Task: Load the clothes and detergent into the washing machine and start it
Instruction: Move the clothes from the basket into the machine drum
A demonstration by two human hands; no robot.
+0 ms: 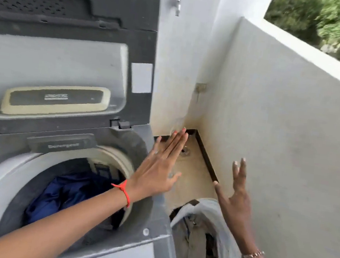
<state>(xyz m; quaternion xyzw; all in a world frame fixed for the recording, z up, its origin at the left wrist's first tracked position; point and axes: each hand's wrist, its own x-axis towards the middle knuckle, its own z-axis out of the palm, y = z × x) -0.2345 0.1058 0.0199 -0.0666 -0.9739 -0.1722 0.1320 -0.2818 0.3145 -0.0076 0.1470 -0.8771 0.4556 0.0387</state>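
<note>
The left hand (158,164) is stretched flat, fingers straight and pressed side by side, thumb angled out. It holds nothing and hangs above the far right corner of the washing machine (143,255), with a red thread bracelet (123,189) round the wrist. Whether the palm touches the machine's top cannot be told. The right hand (236,194) is also empty, its fingers spread wide and apart in the air above the laundry basket (232,254). A metal bracelet (253,254) sits on that wrist. The two hands are well apart.

The machine is a grey top-loader at the left with its lid (67,50) raised upright. Dark blue clothes (63,192) lie inside the drum (6,183). At the far rim of the opening a drawer (63,145) bears a blurred word that seems to read "Detergent". A cream-framed dark panel (56,97) on the lid carries lines of print too smeared to read, and a white sticker (141,77) to its right shows no legible writing.

The basket stands on the floor just right of the machine, lined with white fabric, with grey and dark garments (195,240) in it. A metal tap (177,0) projects from the far wall, and a floor drain (184,151) lies in the far corner.
</note>
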